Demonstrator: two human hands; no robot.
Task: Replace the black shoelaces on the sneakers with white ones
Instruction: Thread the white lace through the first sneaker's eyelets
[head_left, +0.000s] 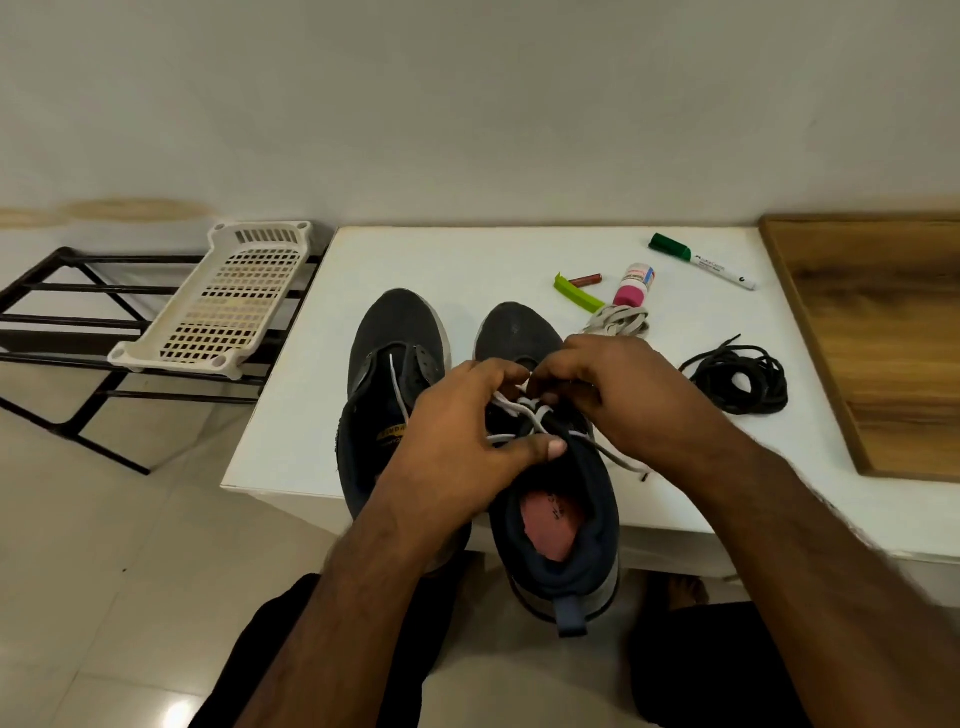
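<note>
Two dark sneakers stand side by side on the white table (291, 405), heels hanging over its front edge. The right sneaker (558, 525) carries a white lace (524, 413) crossed through its lower eyelets; one loose end trails right onto the table. My left hand (457, 447) holds this shoe's left side, thumb pressing the lace. My right hand (608, 384) pinches the lace near the eyelets, fingertips hidden. A thin white lace runs down the left sneaker (392, 358). A bundled white lace (621, 319) and a coil of black laces (740, 376) lie to the right.
A green marker (698, 260), a pink-capped tube (631, 286), a green clip (576, 293) and a small red stick (584, 280) lie at the table's back. A wooden board (883, 332) sits far right. A white perforated basket (228, 301) rests on a black rack (62, 322) left.
</note>
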